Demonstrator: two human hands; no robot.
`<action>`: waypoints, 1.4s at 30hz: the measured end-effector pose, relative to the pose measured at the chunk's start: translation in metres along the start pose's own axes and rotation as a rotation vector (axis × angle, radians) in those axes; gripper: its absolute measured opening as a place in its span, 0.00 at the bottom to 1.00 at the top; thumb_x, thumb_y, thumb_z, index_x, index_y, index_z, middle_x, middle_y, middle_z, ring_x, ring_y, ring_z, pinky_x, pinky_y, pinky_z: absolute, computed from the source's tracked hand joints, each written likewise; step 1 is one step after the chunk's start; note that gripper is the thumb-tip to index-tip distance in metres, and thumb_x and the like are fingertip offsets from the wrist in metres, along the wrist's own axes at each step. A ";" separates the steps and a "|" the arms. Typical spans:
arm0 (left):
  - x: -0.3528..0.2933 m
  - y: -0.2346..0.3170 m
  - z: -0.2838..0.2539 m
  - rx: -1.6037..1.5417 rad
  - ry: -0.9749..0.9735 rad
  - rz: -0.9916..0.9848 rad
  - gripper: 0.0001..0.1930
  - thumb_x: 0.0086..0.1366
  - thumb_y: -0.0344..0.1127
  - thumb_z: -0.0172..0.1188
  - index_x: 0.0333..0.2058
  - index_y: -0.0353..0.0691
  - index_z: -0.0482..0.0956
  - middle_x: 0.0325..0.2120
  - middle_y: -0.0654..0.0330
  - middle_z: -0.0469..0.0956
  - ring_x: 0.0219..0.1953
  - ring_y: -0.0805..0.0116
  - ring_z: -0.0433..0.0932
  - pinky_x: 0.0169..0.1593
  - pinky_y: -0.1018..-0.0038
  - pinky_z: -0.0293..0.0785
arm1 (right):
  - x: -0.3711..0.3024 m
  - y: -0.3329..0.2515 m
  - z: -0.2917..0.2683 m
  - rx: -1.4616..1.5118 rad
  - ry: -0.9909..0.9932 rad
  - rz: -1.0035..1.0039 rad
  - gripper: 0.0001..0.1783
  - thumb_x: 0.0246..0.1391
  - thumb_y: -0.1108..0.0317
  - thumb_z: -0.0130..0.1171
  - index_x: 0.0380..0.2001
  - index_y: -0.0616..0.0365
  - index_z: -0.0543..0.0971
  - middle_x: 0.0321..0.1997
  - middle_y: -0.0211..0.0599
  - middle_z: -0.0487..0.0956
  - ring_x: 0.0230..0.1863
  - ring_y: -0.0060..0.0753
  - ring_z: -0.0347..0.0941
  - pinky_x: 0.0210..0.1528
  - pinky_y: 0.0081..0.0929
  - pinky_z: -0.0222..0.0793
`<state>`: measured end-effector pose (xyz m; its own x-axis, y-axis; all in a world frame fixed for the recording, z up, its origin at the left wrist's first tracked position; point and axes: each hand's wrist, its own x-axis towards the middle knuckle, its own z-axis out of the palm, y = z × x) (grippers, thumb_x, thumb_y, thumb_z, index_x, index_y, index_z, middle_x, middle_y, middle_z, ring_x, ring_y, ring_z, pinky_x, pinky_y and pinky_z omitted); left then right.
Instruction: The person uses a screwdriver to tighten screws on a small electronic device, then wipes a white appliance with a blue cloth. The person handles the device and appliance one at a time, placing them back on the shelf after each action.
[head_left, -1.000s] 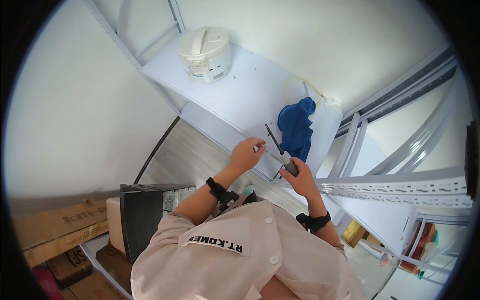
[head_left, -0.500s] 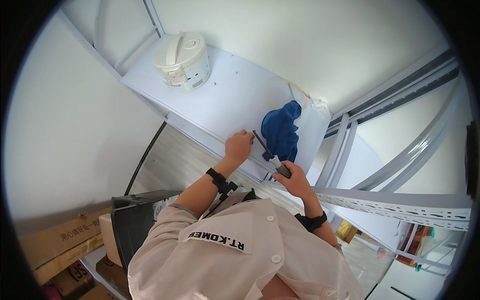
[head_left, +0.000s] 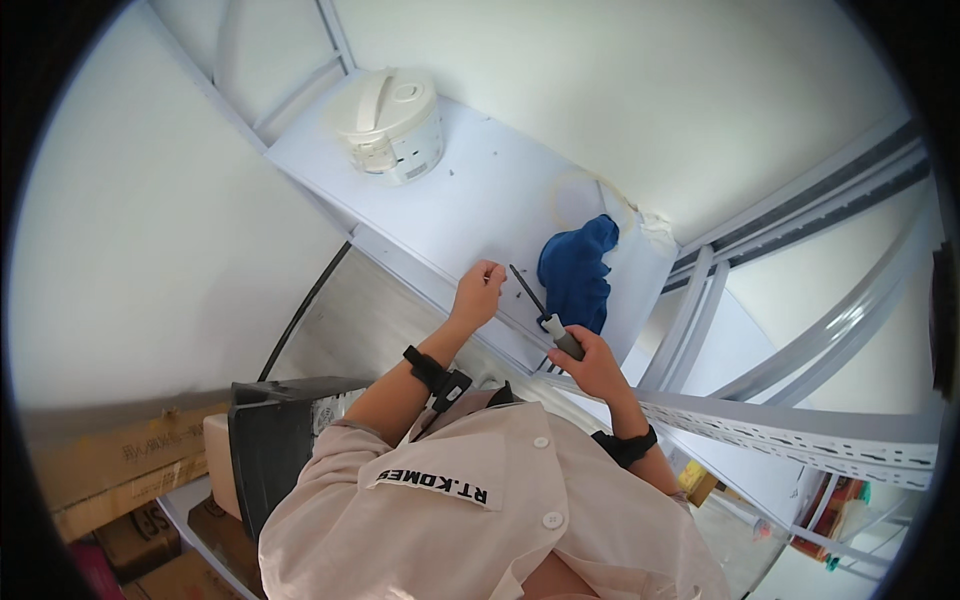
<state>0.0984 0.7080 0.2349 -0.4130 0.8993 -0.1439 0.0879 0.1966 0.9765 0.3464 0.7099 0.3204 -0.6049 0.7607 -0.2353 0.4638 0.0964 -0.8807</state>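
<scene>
My right hand (head_left: 594, 366) is closed around the grey and white handle of a screwdriver (head_left: 566, 341). Its long dark shaft points up and to the left, over a white shelf (head_left: 430, 215). Just left of the shaft's tip is my left hand (head_left: 478, 296), fingers curled in a pinch and apart from the tip. Whatever those fingers hold, if anything, is too small to make out. A crumpled blue cloth (head_left: 578, 272) lies on the shelf beyond the screwdriver. Small dark bits, perhaps screws, are scattered near the shaft.
At the shelf's far left end stands a white rice cooker (head_left: 390, 125). A pale cord loop and white plastic (head_left: 656, 230) lie behind the cloth. Metal rack posts (head_left: 690, 320) rise on the right. Cardboard boxes (head_left: 130, 460) and a black bin (head_left: 270, 440) are at lower left.
The view has shifted slightly, so the shelf and its things sit farther right. My left fingers have drawn a little away from the screwdriver tip. My right hand keeps its grip.
</scene>
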 end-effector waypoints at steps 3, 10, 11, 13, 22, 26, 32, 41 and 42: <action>-0.023 0.024 -0.025 -0.469 -0.042 -0.209 0.10 0.72 0.38 0.53 0.40 0.36 0.75 0.35 0.60 0.80 0.33 0.74 0.78 0.37 0.77 0.75 | 0.011 -0.007 0.010 0.004 -0.077 0.030 0.22 0.51 0.59 0.67 0.44 0.63 0.77 0.31 0.38 0.77 0.32 0.30 0.72 0.38 0.27 0.69; -0.087 0.024 -0.096 -0.831 0.156 -0.172 0.10 0.70 0.35 0.57 0.44 0.36 0.75 0.34 0.63 0.79 0.31 0.77 0.76 0.37 0.80 0.75 | 0.042 -0.028 0.059 -0.099 -0.288 -0.064 0.20 0.51 0.61 0.67 0.42 0.63 0.77 0.28 0.34 0.76 0.30 0.26 0.69 0.35 0.27 0.67; -0.096 0.022 -0.107 -0.873 0.202 -0.160 0.10 0.69 0.35 0.58 0.44 0.36 0.76 0.33 0.64 0.79 0.31 0.78 0.76 0.37 0.80 0.75 | 0.045 -0.033 0.068 -0.092 -0.330 -0.102 0.19 0.51 0.61 0.67 0.42 0.63 0.77 0.28 0.34 0.75 0.30 0.25 0.68 0.35 0.26 0.67; -0.118 0.018 -0.129 -0.943 0.316 -0.167 0.08 0.70 0.34 0.57 0.43 0.37 0.76 0.32 0.65 0.78 0.30 0.79 0.75 0.37 0.81 0.75 | 0.050 -0.043 0.086 -0.076 -0.411 -0.174 0.18 0.52 0.62 0.67 0.41 0.62 0.78 0.28 0.33 0.75 0.29 0.25 0.68 0.34 0.26 0.66; -0.240 -0.025 -0.203 -1.014 0.526 -0.083 0.09 0.69 0.32 0.58 0.45 0.36 0.77 0.33 0.66 0.77 0.31 0.78 0.75 0.38 0.80 0.75 | 0.035 -0.083 0.180 -0.052 -0.774 -0.238 0.14 0.53 0.65 0.65 0.39 0.64 0.78 0.25 0.23 0.70 0.28 0.18 0.61 0.31 0.21 0.61; -0.302 -0.041 -0.228 -1.007 0.592 -0.051 0.08 0.69 0.31 0.57 0.45 0.37 0.76 0.34 0.65 0.77 0.34 0.77 0.77 0.41 0.79 0.77 | 0.005 -0.096 0.226 -0.074 -0.871 -0.212 0.14 0.54 0.65 0.65 0.38 0.64 0.78 0.24 0.22 0.70 0.27 0.16 0.61 0.30 0.20 0.60; -0.389 -0.065 -0.257 -0.936 0.652 0.003 0.06 0.70 0.31 0.56 0.43 0.39 0.76 0.33 0.65 0.78 0.35 0.77 0.78 0.44 0.77 0.78 | -0.041 -0.107 0.279 -0.103 -1.065 -0.119 0.16 0.54 0.62 0.65 0.38 0.64 0.78 0.23 0.24 0.70 0.26 0.18 0.63 0.28 0.23 0.60; -0.487 -0.080 -0.300 -0.586 0.716 -0.019 0.07 0.69 0.32 0.58 0.40 0.35 0.78 0.28 0.65 0.78 0.30 0.77 0.76 0.39 0.78 0.75 | -0.117 -0.128 0.341 -0.170 -0.959 -0.337 0.18 0.52 0.61 0.66 0.42 0.62 0.79 0.23 0.31 0.74 0.24 0.23 0.67 0.28 0.27 0.64; -0.494 -0.079 -0.304 -0.570 0.720 -0.016 0.07 0.69 0.32 0.58 0.40 0.35 0.78 0.28 0.65 0.78 0.30 0.77 0.76 0.39 0.79 0.75 | -0.125 -0.134 0.344 -0.207 -0.917 -0.391 0.18 0.52 0.61 0.66 0.42 0.62 0.79 0.23 0.32 0.75 0.25 0.24 0.68 0.29 0.27 0.65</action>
<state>0.0204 0.1294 0.2775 -0.8921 0.3999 -0.2103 -0.3040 -0.1871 0.9341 0.1370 0.3810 0.3258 -0.9609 -0.1243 -0.2473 0.1777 0.4079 -0.8956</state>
